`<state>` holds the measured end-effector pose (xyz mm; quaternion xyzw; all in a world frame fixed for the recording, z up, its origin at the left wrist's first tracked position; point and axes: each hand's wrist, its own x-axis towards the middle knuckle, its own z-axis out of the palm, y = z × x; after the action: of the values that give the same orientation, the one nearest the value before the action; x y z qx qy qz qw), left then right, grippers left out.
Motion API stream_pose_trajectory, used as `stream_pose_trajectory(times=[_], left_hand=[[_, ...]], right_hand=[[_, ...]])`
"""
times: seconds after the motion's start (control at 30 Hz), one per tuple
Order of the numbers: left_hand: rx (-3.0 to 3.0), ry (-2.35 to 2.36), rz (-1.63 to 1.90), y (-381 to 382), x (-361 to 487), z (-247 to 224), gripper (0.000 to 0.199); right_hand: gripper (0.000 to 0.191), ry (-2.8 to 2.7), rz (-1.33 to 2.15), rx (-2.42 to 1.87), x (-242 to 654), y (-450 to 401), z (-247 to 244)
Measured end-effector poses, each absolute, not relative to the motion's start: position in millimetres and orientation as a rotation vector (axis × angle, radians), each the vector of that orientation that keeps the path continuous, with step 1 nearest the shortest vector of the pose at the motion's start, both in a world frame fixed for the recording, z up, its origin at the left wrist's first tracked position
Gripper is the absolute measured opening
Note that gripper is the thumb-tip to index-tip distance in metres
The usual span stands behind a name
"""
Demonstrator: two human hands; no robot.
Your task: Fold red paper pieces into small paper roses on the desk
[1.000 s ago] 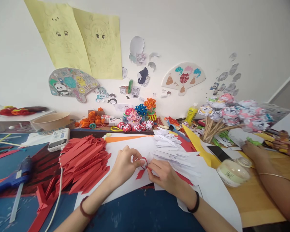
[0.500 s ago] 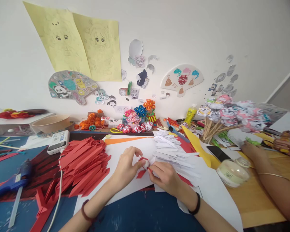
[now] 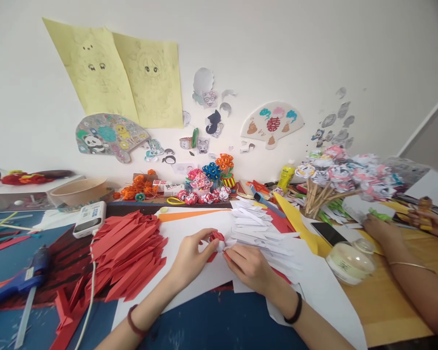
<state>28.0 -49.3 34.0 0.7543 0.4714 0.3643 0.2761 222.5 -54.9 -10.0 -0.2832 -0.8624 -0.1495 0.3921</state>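
Observation:
Between my two hands is a small folded ball of red and white paper strips (image 3: 219,238), with loose strip ends sticking out. My left hand (image 3: 195,250) pinches it from the left with thumb and fingers. My right hand (image 3: 250,265) grips strip ends at its lower right, fingertips pressed together. Both hands are just above white paper sheets (image 3: 190,277). A heap of folded red paper strips (image 3: 127,253) lies left of my left hand. A pile of white paper strips (image 3: 259,228) lies just beyond my right hand.
At left lie a blue glue gun (image 3: 31,274) and a white power bank (image 3: 90,218) with a cable. To the right are a black phone (image 3: 328,233), a clear jar (image 3: 350,262) and a bundle of paper flowers (image 3: 343,172). Another person's hand (image 3: 381,228) works at far right.
More of the red-and-white folded ball now shows between my fingers, its red top turned upward. Both hands stay close together. The whole view has shifted slightly.

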Motion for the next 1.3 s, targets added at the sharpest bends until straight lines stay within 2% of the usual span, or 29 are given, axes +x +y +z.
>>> stream_pose_trajectory(times=[0.2, 0.37, 0.7, 0.77, 0.87, 0.93, 1.17, 1.3], left_hand=[[2.318, 1.342, 1.037, -37.5, 15.9, 21.5, 0.028], [2.515, 1.309, 0.908, -28.2, 7.0, 17.6, 0.029], [2.704, 1.211, 0.931, -31.6, 7.6, 20.4, 0.047], [2.861, 1.219, 0.922, -37.9, 8.7, 26.1, 0.043], [3.115, 1.179, 0.771, -46.3, 11.9, 29.8, 0.022], [3.240, 1.127, 0.649, -49.3, 15.9, 26.8, 0.016], [3.396, 1.176, 0.501, -47.0, 26.5, 6.3, 0.021], [3.345, 1.211, 0.547, -46.1, 23.8, 7.4, 0.024]], right_hand=[[0.027, -2.091, -0.240, -0.857, 227.7, -51.6, -10.0], [0.030, -2.005, -0.111, -1.083, 232.0, -48.9, -9.0], [0.030, -2.280, -0.158, -0.987, 226.8, -46.2, -14.4], [0.034, -2.277, -0.192, -0.985, 226.2, -45.8, -14.7], [0.036, -2.272, -0.216, -0.968, 225.7, -45.3, -15.0], [0.036, -2.274, -0.221, -0.959, 225.7, -45.0, -15.1], [0.036, -2.298, -0.239, -0.991, 225.3, -44.8, -14.0], [0.034, -2.294, -0.214, -0.995, 225.8, -45.1, -13.4]])
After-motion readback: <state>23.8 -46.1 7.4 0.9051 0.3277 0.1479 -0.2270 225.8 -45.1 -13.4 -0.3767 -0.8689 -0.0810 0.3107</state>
